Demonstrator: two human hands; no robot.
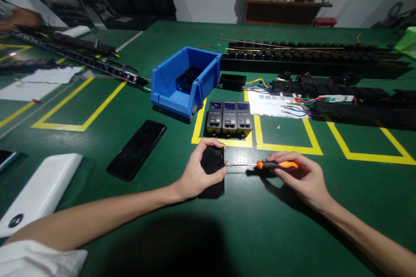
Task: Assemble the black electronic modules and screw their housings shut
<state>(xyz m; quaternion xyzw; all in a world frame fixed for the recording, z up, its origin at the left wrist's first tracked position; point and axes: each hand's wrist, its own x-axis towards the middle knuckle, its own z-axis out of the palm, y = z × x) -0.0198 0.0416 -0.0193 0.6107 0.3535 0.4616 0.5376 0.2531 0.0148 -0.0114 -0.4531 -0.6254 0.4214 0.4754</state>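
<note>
My left hand [196, 173] is closed around a small black box-shaped module [212, 160], thumb and fingers on its near and far edges. My right hand [303, 177] grips the orange and black handle of a screwdriver [276, 165]. Its thin shaft points left and the tip meets the right face of the black module; whether it sits in a screw cannot be made out. Just beyond my left hand, three grey-black modules [229, 117] with small screens and ports stand side by side within yellow tape.
A blue bin [185, 80] holding black parts stands behind the modules. A black phone [137, 150] and a white power bank [42, 190] lie to the left. Black strips with wires [325, 88] and a printed sheet [276, 104] lie at the right. Another person's arm [22, 19] shows far left.
</note>
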